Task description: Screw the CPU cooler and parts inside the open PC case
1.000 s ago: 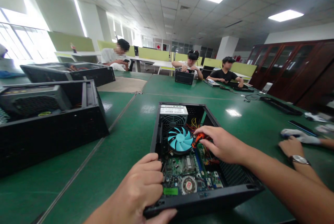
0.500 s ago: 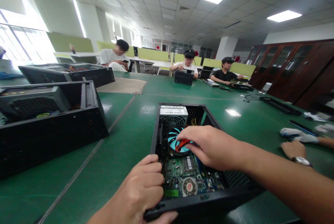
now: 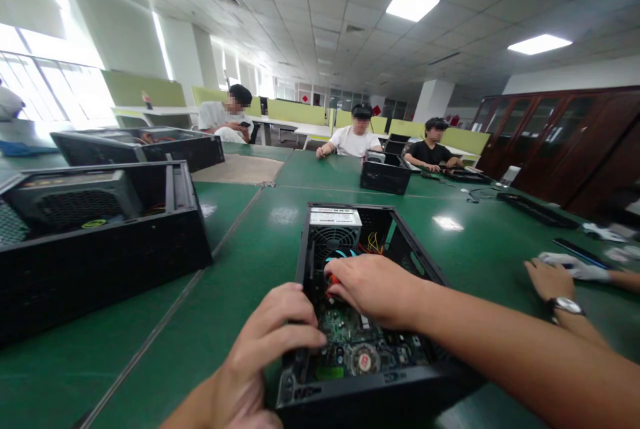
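Note:
A black computer case lies in front of me with its side off. Inside are a silver power supply, a fan with light-blue blades and a green motherboard. My right hand is closed on an orange-red screwdriver, low beside the fan; its tip is hidden, and the hand covers most of the fan. At the case's left rim is my left hand, fingers loosely stretched across the edge, one pointing in over the board. Its thumb is mostly hidden low in the picture.
Two more open cases stand left, one near and one farther back. Across the green table are co-workers and another black case. At right rest a co-worker's hands, one gloved, near a keyboard.
My right hand has moved slightly left and down with the screwdriver, covering more of the fan. My left hand has loosened from the rim. Across the table, a co-worker's case has shifted right.

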`<state>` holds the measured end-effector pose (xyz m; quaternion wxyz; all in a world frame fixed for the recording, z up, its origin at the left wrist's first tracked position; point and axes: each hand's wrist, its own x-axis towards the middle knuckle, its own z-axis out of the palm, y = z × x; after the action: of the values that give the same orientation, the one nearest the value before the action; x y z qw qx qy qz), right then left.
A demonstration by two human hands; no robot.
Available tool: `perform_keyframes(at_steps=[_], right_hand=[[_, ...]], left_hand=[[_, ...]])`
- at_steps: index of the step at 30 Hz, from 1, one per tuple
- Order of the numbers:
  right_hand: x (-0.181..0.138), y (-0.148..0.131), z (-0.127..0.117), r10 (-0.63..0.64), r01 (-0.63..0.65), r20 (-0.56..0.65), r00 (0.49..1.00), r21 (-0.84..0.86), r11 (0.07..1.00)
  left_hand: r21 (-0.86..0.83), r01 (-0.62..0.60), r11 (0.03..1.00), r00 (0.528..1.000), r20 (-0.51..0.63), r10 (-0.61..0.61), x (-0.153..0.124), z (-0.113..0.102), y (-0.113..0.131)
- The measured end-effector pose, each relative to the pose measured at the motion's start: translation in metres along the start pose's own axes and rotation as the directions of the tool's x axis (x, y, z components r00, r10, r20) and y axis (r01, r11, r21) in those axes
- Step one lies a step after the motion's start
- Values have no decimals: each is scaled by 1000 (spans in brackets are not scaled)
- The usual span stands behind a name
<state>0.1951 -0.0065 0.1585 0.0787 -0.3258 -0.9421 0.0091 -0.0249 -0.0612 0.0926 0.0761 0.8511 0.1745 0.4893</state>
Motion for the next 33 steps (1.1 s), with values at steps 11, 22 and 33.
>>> perform_keyframes(at_steps=[11, 22, 33], right_hand=[[-99, 81, -51, -74, 224, -486, 871, 258, 940], [-76, 186, -64, -79, 147, -464, 883, 112, 983], [158, 54, 115, 266, -265, -4, 964, -89, 960]], left_hand=[[-74, 764, 641, 564, -408, -718, -6, -3, -169], [-205, 739, 642, 534, -402, -744, -32, 5, -181], [-371, 706, 603, 443, -432, -786, -37, 6, -208]])
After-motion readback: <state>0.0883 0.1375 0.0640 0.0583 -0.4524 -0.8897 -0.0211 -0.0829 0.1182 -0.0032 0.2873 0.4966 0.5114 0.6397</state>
